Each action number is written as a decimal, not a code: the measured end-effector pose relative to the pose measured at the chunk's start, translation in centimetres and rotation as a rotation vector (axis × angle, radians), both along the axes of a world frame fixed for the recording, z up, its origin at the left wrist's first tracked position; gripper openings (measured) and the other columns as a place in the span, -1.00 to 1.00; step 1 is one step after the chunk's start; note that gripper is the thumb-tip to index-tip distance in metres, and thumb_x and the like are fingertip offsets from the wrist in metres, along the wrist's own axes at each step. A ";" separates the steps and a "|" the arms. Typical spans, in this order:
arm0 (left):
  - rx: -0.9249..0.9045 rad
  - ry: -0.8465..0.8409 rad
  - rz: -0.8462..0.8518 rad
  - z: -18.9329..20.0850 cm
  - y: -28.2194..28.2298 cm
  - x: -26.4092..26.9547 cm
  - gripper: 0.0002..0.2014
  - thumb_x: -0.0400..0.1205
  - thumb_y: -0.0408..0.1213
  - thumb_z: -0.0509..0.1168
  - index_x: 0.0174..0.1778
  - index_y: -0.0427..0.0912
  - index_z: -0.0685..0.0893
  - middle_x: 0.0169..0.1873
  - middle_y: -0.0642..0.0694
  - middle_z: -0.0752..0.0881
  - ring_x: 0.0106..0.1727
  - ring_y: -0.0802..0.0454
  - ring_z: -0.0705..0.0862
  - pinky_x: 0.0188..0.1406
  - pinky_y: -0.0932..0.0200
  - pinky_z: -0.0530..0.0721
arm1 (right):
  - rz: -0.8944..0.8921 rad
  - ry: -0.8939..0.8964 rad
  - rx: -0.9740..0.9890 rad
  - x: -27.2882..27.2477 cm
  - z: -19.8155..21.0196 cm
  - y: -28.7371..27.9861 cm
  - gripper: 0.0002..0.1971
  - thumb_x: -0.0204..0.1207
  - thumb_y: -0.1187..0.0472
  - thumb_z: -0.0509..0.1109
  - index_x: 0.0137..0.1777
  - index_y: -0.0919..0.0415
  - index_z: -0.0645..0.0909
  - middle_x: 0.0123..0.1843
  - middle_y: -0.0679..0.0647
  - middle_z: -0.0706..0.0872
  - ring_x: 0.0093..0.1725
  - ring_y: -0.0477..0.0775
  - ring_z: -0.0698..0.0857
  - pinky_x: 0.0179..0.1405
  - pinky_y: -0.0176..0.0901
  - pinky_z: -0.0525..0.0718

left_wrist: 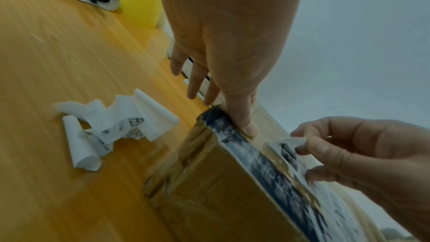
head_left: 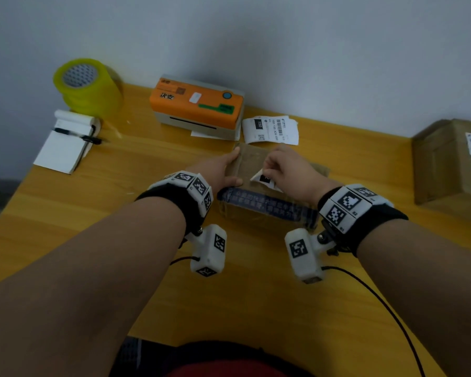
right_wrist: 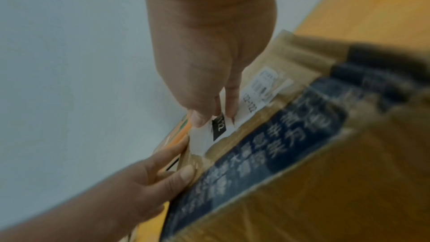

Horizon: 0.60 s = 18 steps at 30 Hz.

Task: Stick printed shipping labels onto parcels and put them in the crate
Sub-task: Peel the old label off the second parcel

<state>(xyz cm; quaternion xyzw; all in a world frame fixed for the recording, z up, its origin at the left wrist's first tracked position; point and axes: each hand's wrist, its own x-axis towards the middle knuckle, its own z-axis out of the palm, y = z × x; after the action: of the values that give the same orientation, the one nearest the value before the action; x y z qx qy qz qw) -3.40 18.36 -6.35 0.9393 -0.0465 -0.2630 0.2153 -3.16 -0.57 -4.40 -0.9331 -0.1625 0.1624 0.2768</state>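
A brown cardboard parcel point(head_left: 253, 161) with blue printed tape point(head_left: 267, 205) along its near edge lies on the yellow table's middle. My left hand point(head_left: 229, 170) steadies its left end, straight fingers point(left_wrist: 193, 84) lying down the side and the thumb point(left_wrist: 244, 122) pressing on the top edge. On the parcel's top, my right hand point(head_left: 268, 170) pinches the lifted left corner of a white shipping label point(head_left: 264, 180) between thumb and forefinger. The rest of the label point(right_wrist: 253, 102) lies on the cardboard, its black corner patch point(right_wrist: 218, 130) raised. No crate is in view.
An orange label printer point(head_left: 199, 104) stands by the wall, with a loose printed label point(head_left: 272, 129) beside it. Yellow tape rolls point(head_left: 89, 83) and a notepad with a pen point(head_left: 65, 148) are far left. A labelled box point(head_left: 452, 164) sits at the right. Curled backing scraps point(left_wrist: 111, 130) lie left of the parcel.
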 end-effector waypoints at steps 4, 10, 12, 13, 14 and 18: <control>0.043 -0.005 -0.028 0.1 -0.2 0.0 -0.20 0.60 0.05 0.28 0.65 0.12 -0.06 0.58 -0.16 0.31 0.50 -0.16 0.40 0.38 -0.03 0.44 | 0.066 -0.018 -0.113 -0.4 0.4 -0.4 -0.92 0.62 0.25 0.27 -0.11 0.11 0.50 -0.11 -0.06 0.51 -0.10 -0.03 0.48 -0.23 -0.30 0.33; 0.224 -0.190 -0.151 0.6 -0.3 -0.6 -0.18 0.58 0.20 0.21 0.64 0.15 -0.11 0.67 -0.09 -0.11 0.64 -0.21 0.10 0.55 -0.28 0.20 | -0.035 -0.045 -0.017 -0.8 0.9 0.1 -0.64 0.55 0.24 0.39 0.28 0.10 0.38 -0.06 0.02 0.64 -0.14 -0.02 0.63 -0.25 -0.26 0.54; 0.237 -0.218 -0.261 0.7 -0.7 -1.1 -0.20 0.58 0.26 0.13 0.65 0.15 -0.11 0.67 -0.05 -0.13 0.66 -0.15 0.00 0.60 -0.27 0.06 | -0.009 -0.056 -0.075 -0.6 1.0 0.6 -0.64 0.55 0.23 0.39 0.32 0.12 0.46 0.01 0.05 0.63 -0.05 0.02 0.62 -0.16 -0.27 0.50; 0.252 -0.191 -0.286 0.6 -0.9 -1.4 -0.17 0.56 0.32 0.10 0.64 0.15 -0.13 0.67 -0.02 -0.16 0.67 -0.12 -0.05 0.61 -0.27 0.01 | 0.029 -0.066 -0.153 -0.4 0.9 0.7 -0.71 0.56 0.20 0.38 0.27 0.15 0.55 0.07 0.09 0.62 0.04 0.06 0.61 -0.08 -0.24 0.46; 0.269 -0.157 -0.287 0.4 -1.0 -1.6 -0.14 0.52 0.37 0.09 0.64 0.15 -0.16 0.66 0.01 -0.20 0.67 -0.11 -0.08 0.61 -0.27 -0.02 | 0.062 -0.073 -0.224 -0.2 0.9 0.9 -0.76 0.57 0.15 0.36 0.21 0.18 0.63 0.11 0.12 0.61 0.10 0.11 0.59 -0.04 -0.20 0.45; 0.298 -0.097 -0.243 -0.1 -1.2 -1.6 -0.10 0.48 0.42 0.10 0.62 0.22 -0.22 0.65 0.09 -0.28 0.67 -0.13 -0.06 0.56 -0.35 0.01 | 0.084 -0.060 -0.303 -0.2 0.5 0.8 -0.73 0.63 0.11 0.28 0.12 0.22 0.74 0.14 0.17 0.61 0.14 0.18 0.59 0.04 -0.07 0.51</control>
<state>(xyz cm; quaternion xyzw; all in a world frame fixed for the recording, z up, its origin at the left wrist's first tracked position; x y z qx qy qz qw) -4.98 17.14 -6.45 0.9598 -0.1303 -0.2457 0.0381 -3.37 0.25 -3.90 -0.9610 -0.1830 0.1685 0.1210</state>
